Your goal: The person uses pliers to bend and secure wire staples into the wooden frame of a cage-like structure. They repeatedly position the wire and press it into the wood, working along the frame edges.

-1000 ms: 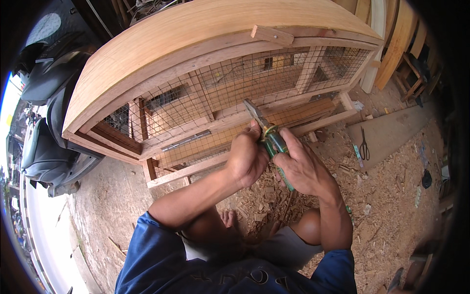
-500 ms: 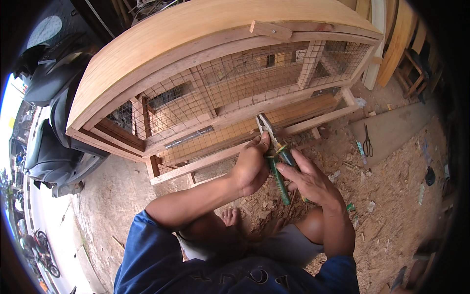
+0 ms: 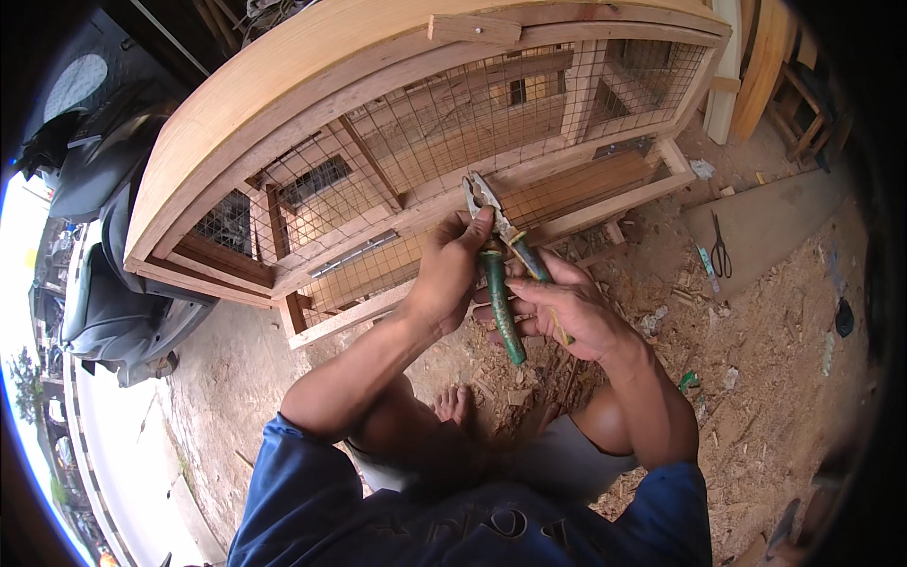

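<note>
A pair of pliers point(image 3: 499, 295) with green handles and yellow trim is in front of the cage, its metal jaws parted and pointing away from me. My left hand point(image 3: 446, 274) is closed around the pliers near the pivot, thumb pressed on the metal just below the jaws. The right-hand handle passes into my right hand point(image 3: 578, 310), with its thumb laid over toward the other handle and some fingers stretching behind it. Past the jaws stands a wooden cage point(image 3: 378, 118) with a wire mesh front point(image 3: 453, 123). I cannot make out anything between the jaws.
Scissors point(image 3: 721, 248) lie on a flat board point(image 3: 765, 227) at the right. Wood shavings point(image 3: 756, 331) cover the ground there. Planks point(image 3: 759, 71) lean at the far right. A dark motorbike point(image 3: 118, 246) stands close to the cage's left end. A metal hinge point(image 3: 354, 253) is on the cage front.
Both hands have brought the pliers up and a little left. More of the left green handle shows now, and the right hand's fingers are spread further behind it. The view has shifted slightly.
</note>
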Motion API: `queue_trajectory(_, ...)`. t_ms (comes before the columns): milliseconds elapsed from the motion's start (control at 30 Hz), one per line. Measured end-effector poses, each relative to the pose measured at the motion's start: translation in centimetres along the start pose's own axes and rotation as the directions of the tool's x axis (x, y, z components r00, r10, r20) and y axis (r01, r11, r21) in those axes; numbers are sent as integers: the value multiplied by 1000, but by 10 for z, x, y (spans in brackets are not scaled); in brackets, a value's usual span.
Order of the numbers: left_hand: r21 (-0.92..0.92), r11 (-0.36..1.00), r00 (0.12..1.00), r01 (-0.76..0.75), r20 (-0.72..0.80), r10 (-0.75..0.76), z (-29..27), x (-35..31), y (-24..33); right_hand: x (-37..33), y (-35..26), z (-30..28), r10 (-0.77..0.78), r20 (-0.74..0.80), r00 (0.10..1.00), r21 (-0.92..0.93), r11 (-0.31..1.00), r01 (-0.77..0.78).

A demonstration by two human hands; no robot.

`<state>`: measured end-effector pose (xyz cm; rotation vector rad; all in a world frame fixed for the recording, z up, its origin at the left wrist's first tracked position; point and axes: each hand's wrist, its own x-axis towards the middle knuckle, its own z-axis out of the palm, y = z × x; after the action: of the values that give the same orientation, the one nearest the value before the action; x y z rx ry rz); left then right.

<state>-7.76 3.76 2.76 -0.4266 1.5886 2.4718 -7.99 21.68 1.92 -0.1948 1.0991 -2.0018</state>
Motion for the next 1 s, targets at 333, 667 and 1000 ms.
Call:
queue_trajectory(333, -69, 998, 1000, -12, 1, 12, 2, 5, -1, 6, -4, -8, -11, -8, 1000, -117, 993, 10)
queue_trajectory(667, -47, 999, 1000, -18, -2, 18, 1, 5, -3, 8, 1, -6, -135, -63, 989, -243, 963, 116)
queue_trajectory(1000, -108, 994, 998, -7, 58, 13, 8, 1, -1, 6, -9, -3, -48, -38, 998, -131, 991, 42)
